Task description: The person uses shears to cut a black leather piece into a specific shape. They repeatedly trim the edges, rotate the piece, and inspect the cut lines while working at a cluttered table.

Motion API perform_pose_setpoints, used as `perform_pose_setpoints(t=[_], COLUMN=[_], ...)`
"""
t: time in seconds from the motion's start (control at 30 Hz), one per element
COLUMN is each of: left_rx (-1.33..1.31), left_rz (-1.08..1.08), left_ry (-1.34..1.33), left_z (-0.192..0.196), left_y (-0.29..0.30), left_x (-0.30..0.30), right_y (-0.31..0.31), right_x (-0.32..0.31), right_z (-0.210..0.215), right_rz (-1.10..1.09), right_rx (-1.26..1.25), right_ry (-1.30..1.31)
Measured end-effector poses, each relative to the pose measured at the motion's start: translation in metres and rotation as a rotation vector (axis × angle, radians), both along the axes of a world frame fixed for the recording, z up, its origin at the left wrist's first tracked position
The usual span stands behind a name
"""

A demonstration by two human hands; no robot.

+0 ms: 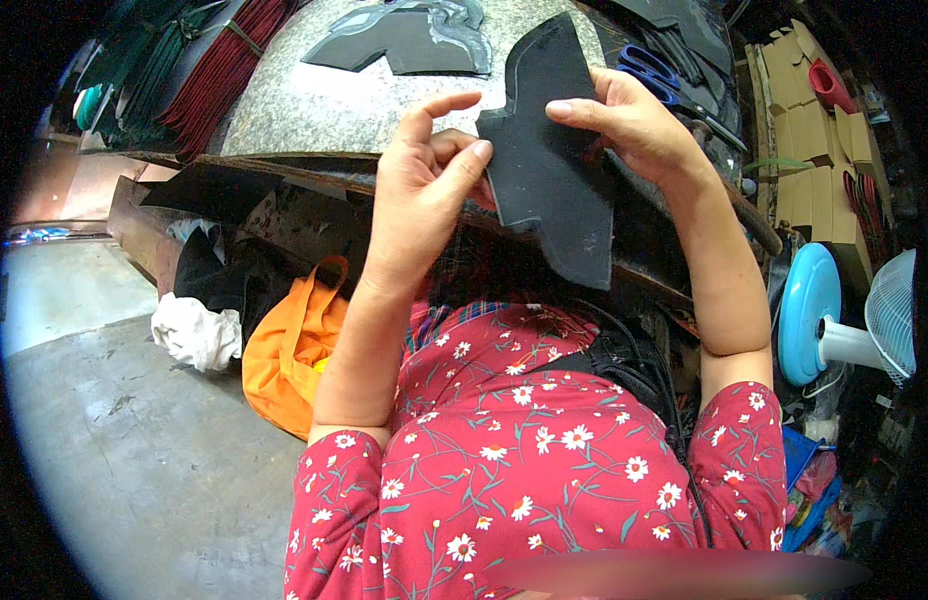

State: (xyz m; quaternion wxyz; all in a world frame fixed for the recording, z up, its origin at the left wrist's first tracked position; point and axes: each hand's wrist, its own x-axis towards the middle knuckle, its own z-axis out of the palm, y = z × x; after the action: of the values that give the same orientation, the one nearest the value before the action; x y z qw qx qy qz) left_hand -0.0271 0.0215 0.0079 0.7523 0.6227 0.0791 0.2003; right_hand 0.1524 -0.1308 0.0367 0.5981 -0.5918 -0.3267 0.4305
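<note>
A flat black cut-out piece (549, 150) with a notched outline is held up in front of me, tilted, over the near edge of the table. My right hand (639, 125) grips its right edge, thumb on the facing side and fingers behind. At the notch on the opposite edge, the thumb and fingers of my left hand (424, 185) pinch the border, with the index finger raised off it. More black cut-out pieces (439, 55) with pale, shiny borders lie on the speckled tabletop (294, 115) beyond my hands.
Blue-handled scissors (652, 72) lie right of the held piece. Dark red cord-like strips (224, 70) sit at the far left. An orange bag (284, 345) and white cloth (196, 333) are below left; a blue-and-white fan (810, 312) and cardboard boxes (809, 135) stand right.
</note>
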Motion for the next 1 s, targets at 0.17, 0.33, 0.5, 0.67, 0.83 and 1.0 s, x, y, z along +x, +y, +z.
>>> perform_pose_setpoints(t=[0.17,0.33,0.5,0.67,0.83,1.0], left_rx=[0.083,0.182,0.293,0.395,0.536,0.624], left_rz=[0.036,0.087,0.134,0.193,0.214,0.258], left_ry=[0.079,0.115,0.13,0.152,0.172,0.159], left_z=[-0.001,-0.002,-0.003,-0.004,-0.006,-0.001], left_y=[-0.004,-0.003,-0.004,-0.006,-0.004,-0.006], left_x=[0.0,0.0,0.0,0.0,0.001,0.002], right_y=[0.0,0.001,0.003,0.003,0.004,0.003], right_x=[0.001,0.004,0.001,0.001,0.001,0.003], right_z=[-0.005,-0.007,-0.01,-0.011,-0.014,-0.015], right_rz=[0.012,0.004,0.029,0.051,0.078,0.086], right_rx=[-0.008,-0.05,0.013,0.013,-0.047,-0.056], right_ry=[0.02,-0.02,-0.054,-0.045,0.037,0.017])
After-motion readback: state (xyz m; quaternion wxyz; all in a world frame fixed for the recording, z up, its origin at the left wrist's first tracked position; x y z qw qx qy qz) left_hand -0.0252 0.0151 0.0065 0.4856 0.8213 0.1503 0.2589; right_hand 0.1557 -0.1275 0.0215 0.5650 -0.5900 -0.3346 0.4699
